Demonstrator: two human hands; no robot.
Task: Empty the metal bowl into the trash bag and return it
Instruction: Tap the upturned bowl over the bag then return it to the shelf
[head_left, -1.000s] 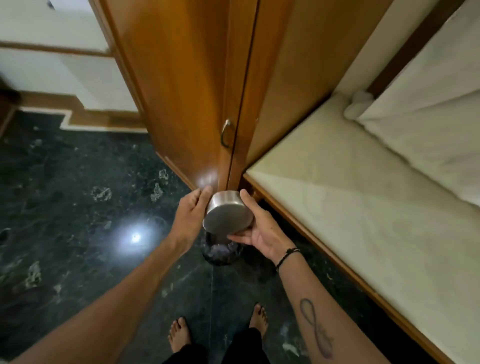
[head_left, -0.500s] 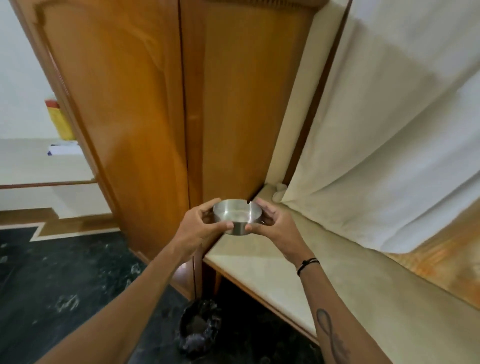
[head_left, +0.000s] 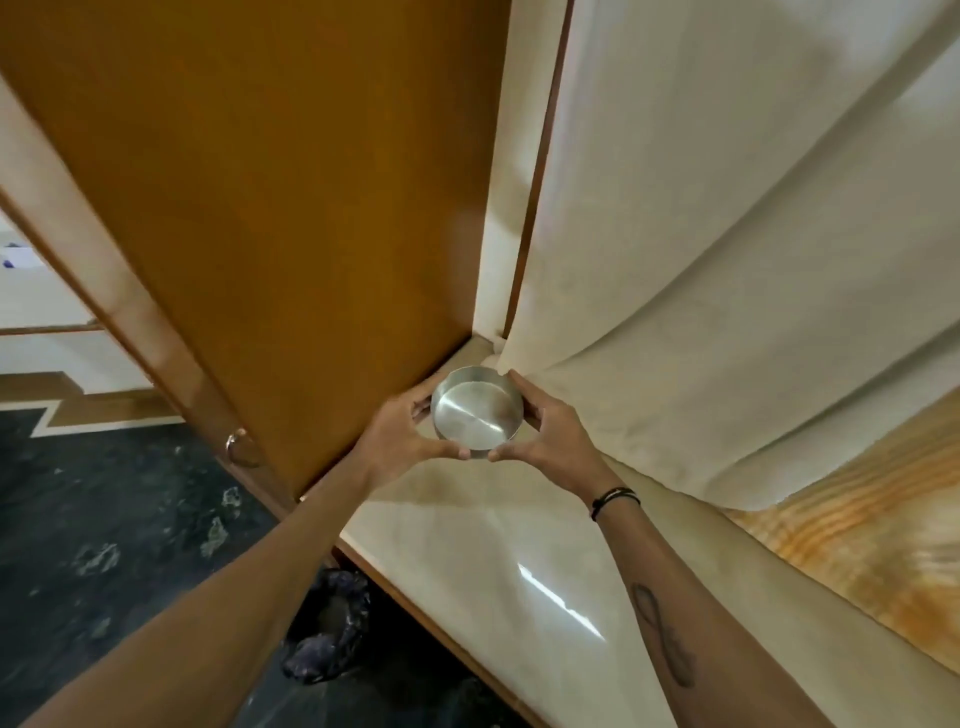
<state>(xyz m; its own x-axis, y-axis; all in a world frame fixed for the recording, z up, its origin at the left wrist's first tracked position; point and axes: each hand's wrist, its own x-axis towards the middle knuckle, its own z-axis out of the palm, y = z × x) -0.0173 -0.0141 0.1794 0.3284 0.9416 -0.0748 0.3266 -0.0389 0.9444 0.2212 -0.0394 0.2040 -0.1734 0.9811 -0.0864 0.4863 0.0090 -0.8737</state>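
I hold the bowl (head_left: 477, 414), upright and empty, between left hand (head_left: 397, 434) and right hand (head_left: 553, 435) over the table (head_left: 498, 561); bag (head_left: 324, 631) below on floor (head_left: 104, 519).

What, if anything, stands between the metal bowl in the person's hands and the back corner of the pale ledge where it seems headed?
Nothing visible does. The metal bowl is held upright by the left hand and right hand near that corner of the ledge. The wooden cupboard stands at its left and the curtain hangs beside it at right.

Metal bowl (head_left: 477, 413) btwn both hands, over counter (head_left: 498, 561) corner; cabinet (head_left: 291, 208) left, curtain (head_left: 727, 260) right; trash bag (head_left: 327, 639) below on floor (head_left: 104, 519).
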